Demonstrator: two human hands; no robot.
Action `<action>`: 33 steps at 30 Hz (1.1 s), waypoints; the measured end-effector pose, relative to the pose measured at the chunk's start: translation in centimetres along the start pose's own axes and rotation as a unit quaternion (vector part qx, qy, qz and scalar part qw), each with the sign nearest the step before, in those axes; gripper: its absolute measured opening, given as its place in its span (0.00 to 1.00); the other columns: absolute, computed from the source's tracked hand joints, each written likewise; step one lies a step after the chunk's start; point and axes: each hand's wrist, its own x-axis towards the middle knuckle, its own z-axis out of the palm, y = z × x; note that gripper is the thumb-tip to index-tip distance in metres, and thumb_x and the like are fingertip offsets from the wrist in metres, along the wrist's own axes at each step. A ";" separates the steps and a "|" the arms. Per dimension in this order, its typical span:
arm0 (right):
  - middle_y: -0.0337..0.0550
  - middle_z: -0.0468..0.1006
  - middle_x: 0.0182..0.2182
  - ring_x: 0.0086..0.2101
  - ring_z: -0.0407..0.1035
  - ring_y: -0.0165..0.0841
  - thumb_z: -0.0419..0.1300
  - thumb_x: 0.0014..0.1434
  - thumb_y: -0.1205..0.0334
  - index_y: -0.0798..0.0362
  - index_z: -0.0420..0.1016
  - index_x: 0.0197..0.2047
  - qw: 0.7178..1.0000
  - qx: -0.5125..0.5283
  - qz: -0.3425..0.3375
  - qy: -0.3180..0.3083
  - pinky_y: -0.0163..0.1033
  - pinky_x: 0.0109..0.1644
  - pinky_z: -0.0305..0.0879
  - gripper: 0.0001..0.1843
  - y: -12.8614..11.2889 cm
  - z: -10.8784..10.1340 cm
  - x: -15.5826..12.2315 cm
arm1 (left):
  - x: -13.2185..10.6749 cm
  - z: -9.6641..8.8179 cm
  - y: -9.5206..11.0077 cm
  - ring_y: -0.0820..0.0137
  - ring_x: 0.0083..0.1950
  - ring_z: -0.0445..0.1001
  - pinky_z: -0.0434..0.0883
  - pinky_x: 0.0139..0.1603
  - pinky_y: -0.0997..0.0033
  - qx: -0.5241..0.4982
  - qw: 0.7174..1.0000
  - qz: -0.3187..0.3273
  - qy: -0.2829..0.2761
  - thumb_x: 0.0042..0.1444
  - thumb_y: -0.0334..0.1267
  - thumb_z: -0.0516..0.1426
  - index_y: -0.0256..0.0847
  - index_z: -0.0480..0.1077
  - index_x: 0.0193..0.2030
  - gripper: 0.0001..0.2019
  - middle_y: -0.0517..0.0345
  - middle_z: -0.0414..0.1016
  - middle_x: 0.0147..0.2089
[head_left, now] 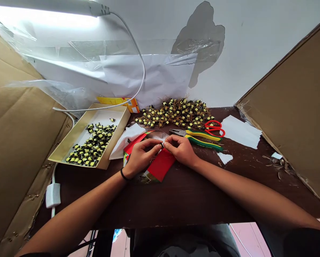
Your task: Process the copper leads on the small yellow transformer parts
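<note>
The one camera rides on the person's head, facing forward and down over the dark table [176, 200] toward the white wall [256, 43]. It sits close, with left hand [141, 157] and right hand [182, 151] mid-picture.

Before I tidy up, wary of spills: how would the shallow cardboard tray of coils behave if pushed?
Likely slides easily: the cardboard tray looks light. It sits at the table's left edge, so it may tip. Loose coils would probably shift.

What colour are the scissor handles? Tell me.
Red scissor handles, clearest in the head view.
</note>
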 end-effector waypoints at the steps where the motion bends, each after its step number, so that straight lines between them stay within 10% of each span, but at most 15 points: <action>1: 0.37 0.69 0.21 0.24 0.59 0.27 0.58 0.52 0.56 0.53 0.69 0.25 1.000 -0.003 -0.002 -0.002 0.34 0.28 0.57 0.10 0.0 0.0 0.0 | 0.0 0.0 0.0 0.67 0.38 0.78 0.73 0.40 0.71 -0.004 1.000 0.001 -0.003 0.53 0.42 0.61 0.36 0.78 0.39 0.12 0.52 0.81 0.38; 17: 0.35 0.67 0.20 0.24 0.58 0.26 0.56 0.50 0.60 0.53 0.67 0.24 0.999 -0.033 -0.023 -0.021 0.33 0.29 0.55 0.07 0.2 -0.1 0.3 | -0.4 -0.1 0.1 0.67 0.37 0.78 0.73 0.38 0.72 -0.018 1.000 0.013 -0.017 0.53 0.39 0.61 0.36 0.80 0.39 0.10 0.51 0.82 0.37; 23: 0.35 0.66 0.19 0.22 0.58 0.26 0.58 0.49 0.58 0.53 0.66 0.23 0.999 -0.015 0.013 0.032 0.33 0.26 0.55 0.09 0.5 -0.2 0.8 | -1.8 0.9 1.3 0.70 0.31 0.76 0.70 0.31 0.75 0.006 0.991 0.062 -0.122 0.54 0.36 0.60 0.35 0.80 0.38 0.09 0.52 0.82 0.32; 33: 0.37 0.71 0.24 0.20 0.58 0.24 0.56 0.56 0.45 0.54 0.72 0.33 0.992 0.115 0.041 -0.016 0.33 0.24 0.57 0.19 0.4 -0.3 0.8 | -0.8 0.3 0.5 0.68 0.35 0.77 0.73 0.36 0.71 -0.058 0.997 -0.047 0.012 0.53 0.48 0.61 0.35 0.76 0.42 0.17 0.50 0.81 0.37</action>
